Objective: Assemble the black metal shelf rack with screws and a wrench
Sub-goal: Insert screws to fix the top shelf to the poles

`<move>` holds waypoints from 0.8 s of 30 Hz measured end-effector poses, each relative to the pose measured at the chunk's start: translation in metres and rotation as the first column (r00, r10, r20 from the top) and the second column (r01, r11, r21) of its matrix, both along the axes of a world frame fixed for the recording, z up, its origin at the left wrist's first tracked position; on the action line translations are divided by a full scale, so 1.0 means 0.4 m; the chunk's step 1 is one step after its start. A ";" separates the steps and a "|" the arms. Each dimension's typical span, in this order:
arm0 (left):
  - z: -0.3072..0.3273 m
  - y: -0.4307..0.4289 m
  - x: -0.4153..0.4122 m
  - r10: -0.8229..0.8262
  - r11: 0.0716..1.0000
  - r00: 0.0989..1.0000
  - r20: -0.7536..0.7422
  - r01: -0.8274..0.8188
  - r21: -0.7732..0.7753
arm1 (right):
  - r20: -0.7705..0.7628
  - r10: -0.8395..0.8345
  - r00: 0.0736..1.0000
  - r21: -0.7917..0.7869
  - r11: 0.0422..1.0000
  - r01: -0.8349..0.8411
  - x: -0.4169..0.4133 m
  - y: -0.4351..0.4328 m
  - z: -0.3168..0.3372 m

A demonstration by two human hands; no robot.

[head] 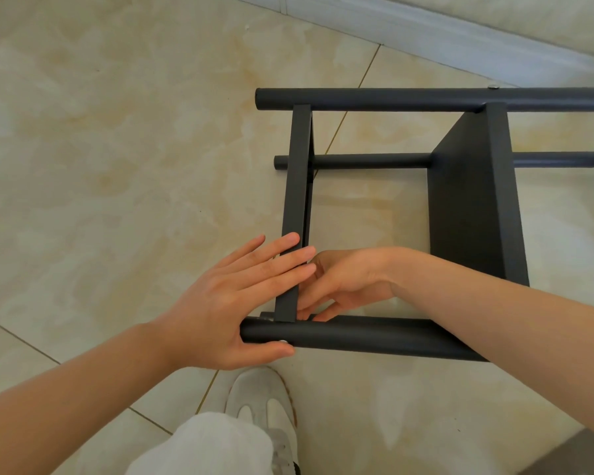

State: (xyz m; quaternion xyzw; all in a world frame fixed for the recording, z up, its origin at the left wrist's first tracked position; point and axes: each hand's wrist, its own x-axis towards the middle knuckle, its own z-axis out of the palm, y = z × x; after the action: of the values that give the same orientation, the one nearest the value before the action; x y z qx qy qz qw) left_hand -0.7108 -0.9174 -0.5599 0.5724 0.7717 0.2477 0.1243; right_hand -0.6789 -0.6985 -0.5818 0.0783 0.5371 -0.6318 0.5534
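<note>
My left hand (227,303) flat: fingers straight across shelf panel (297,183) edge, thumb under near tube (374,337) beside screw (283,341). My right hand (347,279) wrist bent, fingertips at joint; grasp indeterminate.

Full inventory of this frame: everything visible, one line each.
rack tubes: three clearly visible, black, lying across the floor
shelf panels: two, black, between the tubes
screw heads: two, silver, one on far tube, one on near tube
floor: one, beige marble tile
baseboard: one, white, top right
shoe: one, white, bottom centre
trouser leg: one, white, bottom
left hand: fingers flat on left panel, thumb against near tube
right hand: at panel-tube joint, grip hidden
</note>
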 end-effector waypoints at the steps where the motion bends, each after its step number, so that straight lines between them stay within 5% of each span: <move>1: 0.000 0.001 0.001 0.000 1.000 1.000 0.000 0.000 0.002 | -0.004 0.012 1.000 0.011 1.000 -0.012 -0.003 -0.003 -0.001; 24: -0.011 -0.002 0.006 -0.003 1.000 1.000 0.002 0.002 0.028 | 0.055 0.034 0.998 -0.067 0.997 -0.030 -0.017 -0.002 -0.021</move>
State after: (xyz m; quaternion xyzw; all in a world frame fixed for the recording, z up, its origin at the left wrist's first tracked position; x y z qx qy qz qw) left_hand -0.7083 -0.9182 -0.5644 0.5747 0.7673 0.2591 0.1174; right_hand -0.6855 -0.6992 -0.5901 0.0692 0.5012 -0.6377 0.5808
